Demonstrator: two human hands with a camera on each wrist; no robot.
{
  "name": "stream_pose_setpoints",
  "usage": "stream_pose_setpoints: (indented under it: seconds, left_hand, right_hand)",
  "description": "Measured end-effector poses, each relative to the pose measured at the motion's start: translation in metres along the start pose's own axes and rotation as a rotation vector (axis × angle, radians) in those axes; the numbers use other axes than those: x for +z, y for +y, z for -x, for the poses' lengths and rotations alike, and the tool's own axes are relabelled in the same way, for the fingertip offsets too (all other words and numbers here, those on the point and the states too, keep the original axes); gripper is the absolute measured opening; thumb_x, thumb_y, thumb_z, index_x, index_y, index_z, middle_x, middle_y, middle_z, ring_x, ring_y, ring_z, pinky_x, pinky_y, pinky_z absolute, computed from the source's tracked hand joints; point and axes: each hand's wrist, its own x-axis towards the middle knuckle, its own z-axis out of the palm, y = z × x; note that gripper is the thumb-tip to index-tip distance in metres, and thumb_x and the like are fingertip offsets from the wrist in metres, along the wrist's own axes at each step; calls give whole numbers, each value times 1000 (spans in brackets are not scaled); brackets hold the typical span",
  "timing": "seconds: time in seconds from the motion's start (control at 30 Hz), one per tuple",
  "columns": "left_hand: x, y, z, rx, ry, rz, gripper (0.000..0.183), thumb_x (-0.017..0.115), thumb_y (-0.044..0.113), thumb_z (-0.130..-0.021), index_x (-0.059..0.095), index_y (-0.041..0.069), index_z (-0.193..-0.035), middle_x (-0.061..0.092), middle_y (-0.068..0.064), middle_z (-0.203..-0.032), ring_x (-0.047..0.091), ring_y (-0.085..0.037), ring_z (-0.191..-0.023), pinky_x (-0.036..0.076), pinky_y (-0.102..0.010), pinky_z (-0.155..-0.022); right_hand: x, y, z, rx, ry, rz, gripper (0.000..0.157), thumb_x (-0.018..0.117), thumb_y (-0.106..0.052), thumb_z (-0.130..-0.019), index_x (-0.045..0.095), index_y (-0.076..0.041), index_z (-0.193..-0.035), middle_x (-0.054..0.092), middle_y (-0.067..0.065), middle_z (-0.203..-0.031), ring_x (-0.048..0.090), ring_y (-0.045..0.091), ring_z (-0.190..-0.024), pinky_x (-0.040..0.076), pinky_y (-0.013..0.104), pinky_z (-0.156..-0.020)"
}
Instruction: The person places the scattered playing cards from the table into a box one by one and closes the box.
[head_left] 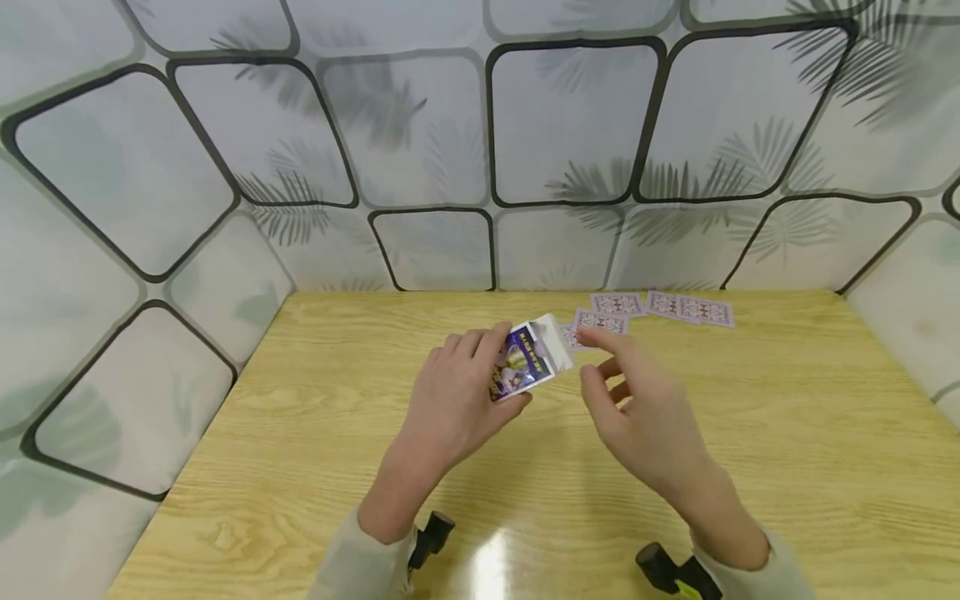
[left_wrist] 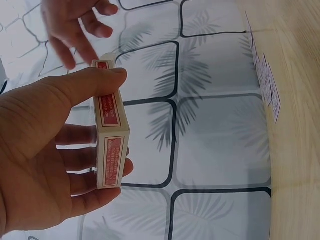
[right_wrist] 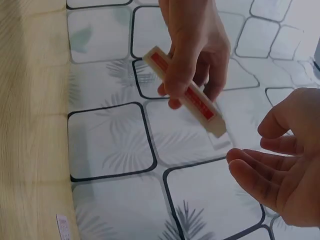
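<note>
My left hand (head_left: 459,392) grips a playing-card box (head_left: 522,361) between thumb and fingers, held above the table. The box has a purple and yellow printed front, and its white end flap (head_left: 553,342) stands out toward the right. Red panels with small print run along the narrow sides of the card box (left_wrist: 111,120) in the left wrist view. Just right of the flap is my right hand (head_left: 651,408), its fingers loosely bent and nothing between them. In the right wrist view a small gap shows between the fingertips (right_wrist: 240,159) and the flap.
Several patterned playing cards (head_left: 617,304) lie along the back of the wooden table (head_left: 337,433), behind and right of the hands. Patterned cloth (head_left: 420,125) with leaf prints rises at the table's back and sides. A black camera mount (head_left: 431,537) sits at the left wrist.
</note>
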Motion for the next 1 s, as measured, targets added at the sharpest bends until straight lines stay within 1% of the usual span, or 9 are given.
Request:
stream_pose_setpoints:
  seconds: [0.1,0.17,0.23,0.33,0.4,0.5,0.77,0.9,1.0]
  left_hand:
    - [-3,-3,-1,-8,3,-1,77,87,41,-73,53,7,-133,67,-12,-115,65,-29,-98,55,-41,-79]
    - [-4,-4,-2,-14,7,3,76,87,40,-74,54,7,-134,67,-13,-115,65,-29,-98,56,-40,-79]
    - [-5,-6,-2,-21,13,5,76,87,40,-74,54,6,-134,67,-13,-115,65,-28,-98,56,-40,-79]
    - [-6,-8,-1,-33,15,9,76,87,39,-74,54,6,-134,67,-13,-115,65,-28,-99,56,-39,-79]
    - [-7,-8,-1,-39,16,13,76,87,39,-74,54,6,-134,67,-13,-115,64,-28,-99,55,-39,-78]
    - [-7,-9,1,-46,13,21,76,86,40,-75,53,6,-135,67,-13,-114,64,-27,-99,55,-39,-78]
    - [-5,-9,0,-48,-9,16,77,86,41,-75,53,7,-135,67,-12,-114,64,-27,-98,55,-38,-78]
    - [-2,-10,0,-53,-23,16,77,86,42,-75,53,7,-135,67,-12,-113,64,-26,-96,54,-37,-77]
    - [-1,-10,1,-60,-24,13,78,86,42,-74,52,7,-135,67,-12,-113,64,-26,-96,54,-37,-77]
  right_hand:
    - [-3,16,-5,66,15,1,34,62,10,-87,63,5,-121,70,15,-113,63,14,-72,48,12,-56]
    - [-4,29,-7,116,-19,34,31,61,7,-89,64,4,-119,70,15,-112,64,18,-74,48,16,-56]
    - [-4,42,-10,174,-99,77,29,59,4,-91,65,4,-119,69,17,-114,65,23,-79,51,24,-60]
    - [-1,59,-12,275,-284,115,29,54,-3,-95,64,3,-122,65,20,-120,64,33,-95,55,42,-73]
    - [3,69,-12,331,-390,108,32,51,-7,-97,63,5,-125,63,23,-125,61,40,-106,53,52,-83]
    - [10,84,-12,390,-492,95,35,49,-9,-99,59,7,-129,60,26,-130,55,45,-119,47,59,-95]
    - [15,127,-9,450,-684,140,51,50,-12,-98,41,17,-140,40,38,-143,35,55,-134,30,63,-110]
    - [16,142,-6,447,-790,208,60,48,-19,-100,31,14,-147,25,39,-152,24,60,-137,25,71,-107]
    - [16,149,-5,439,-851,216,62,45,-24,-102,27,10,-151,20,35,-155,16,61,-138,22,77,-103]
